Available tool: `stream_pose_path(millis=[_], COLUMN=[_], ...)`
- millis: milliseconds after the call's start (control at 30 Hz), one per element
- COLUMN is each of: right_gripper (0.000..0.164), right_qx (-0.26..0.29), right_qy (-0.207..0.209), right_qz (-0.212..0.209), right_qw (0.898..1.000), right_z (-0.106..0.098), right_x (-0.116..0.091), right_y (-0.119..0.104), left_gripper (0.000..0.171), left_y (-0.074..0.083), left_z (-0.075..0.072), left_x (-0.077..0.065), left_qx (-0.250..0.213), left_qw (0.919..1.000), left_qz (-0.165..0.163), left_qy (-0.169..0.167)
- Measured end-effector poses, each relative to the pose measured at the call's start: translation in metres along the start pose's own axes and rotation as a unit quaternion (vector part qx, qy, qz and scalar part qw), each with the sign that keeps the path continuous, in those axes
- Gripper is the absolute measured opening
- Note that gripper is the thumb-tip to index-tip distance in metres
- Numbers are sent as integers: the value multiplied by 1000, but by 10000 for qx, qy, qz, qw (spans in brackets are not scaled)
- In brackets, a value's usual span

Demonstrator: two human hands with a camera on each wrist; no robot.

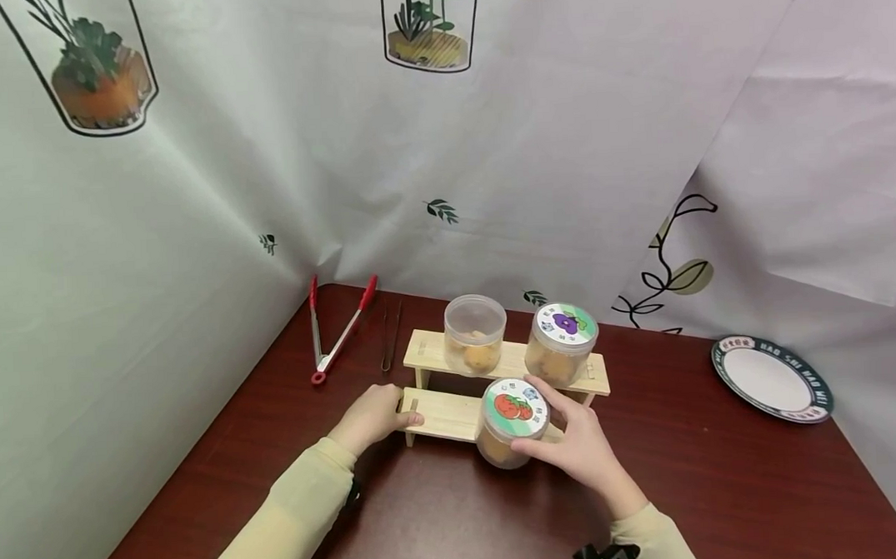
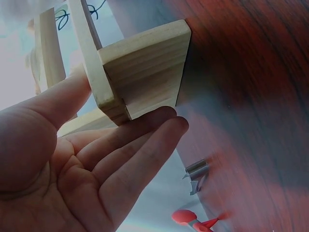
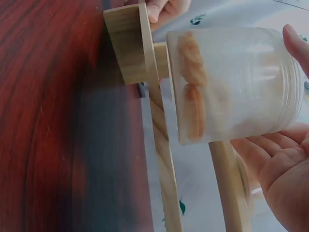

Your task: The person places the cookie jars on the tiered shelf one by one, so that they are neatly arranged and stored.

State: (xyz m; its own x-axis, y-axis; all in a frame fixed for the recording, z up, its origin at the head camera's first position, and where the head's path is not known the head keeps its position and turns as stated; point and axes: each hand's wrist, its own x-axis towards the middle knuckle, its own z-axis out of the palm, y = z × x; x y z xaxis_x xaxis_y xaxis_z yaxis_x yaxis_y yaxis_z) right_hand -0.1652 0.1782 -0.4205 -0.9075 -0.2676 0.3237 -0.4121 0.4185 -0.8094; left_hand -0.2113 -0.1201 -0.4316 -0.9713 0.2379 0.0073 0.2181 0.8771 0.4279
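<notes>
A two-tier wooden rack [image 1: 442, 413] stands on the table. My left hand [image 1: 375, 418] grips the left end of its lower board, thumb on top; in the left wrist view the fingers [image 2: 145, 154] reach beside the end leg. With thumb and fingers, my right hand [image 1: 583, 444] holds a clear plastic jar [image 1: 501, 452] near its lid, which carries a red tomato picture. That jar is over the front of the lower board, and the right wrist view shows orange-brown pieces [image 3: 193, 92] at its bottom.
On the upper board are a jar [image 1: 474, 332] with no picture on top and a jar [image 1: 560, 354] whose lid shows purple fruit. Red-handled tongs [image 1: 338, 344] and thin metal tweezers [image 1: 388, 349] lie at the back left. A dark-rimmed plate [image 1: 768, 378] is at the far right, near the wall covering.
</notes>
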Motion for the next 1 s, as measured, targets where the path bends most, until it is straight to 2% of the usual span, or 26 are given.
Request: stream_pose_path(millis=[400,1000], right_gripper=[84,84], right_qx=[-7,-141], right_qy=[83,469], right_qz=[18,15], right_qw=[10000,9988], right_z=[18,41], right_x=[9,19], right_y=[-4,-6], left_gripper=[34,33], left_y=[0,-1], left_z=[1,2], left_x=[0,1], left_qx=[-18,-88], left_qw=[9999,10000], left_qz=[112,-38], left_qy=[44,-29])
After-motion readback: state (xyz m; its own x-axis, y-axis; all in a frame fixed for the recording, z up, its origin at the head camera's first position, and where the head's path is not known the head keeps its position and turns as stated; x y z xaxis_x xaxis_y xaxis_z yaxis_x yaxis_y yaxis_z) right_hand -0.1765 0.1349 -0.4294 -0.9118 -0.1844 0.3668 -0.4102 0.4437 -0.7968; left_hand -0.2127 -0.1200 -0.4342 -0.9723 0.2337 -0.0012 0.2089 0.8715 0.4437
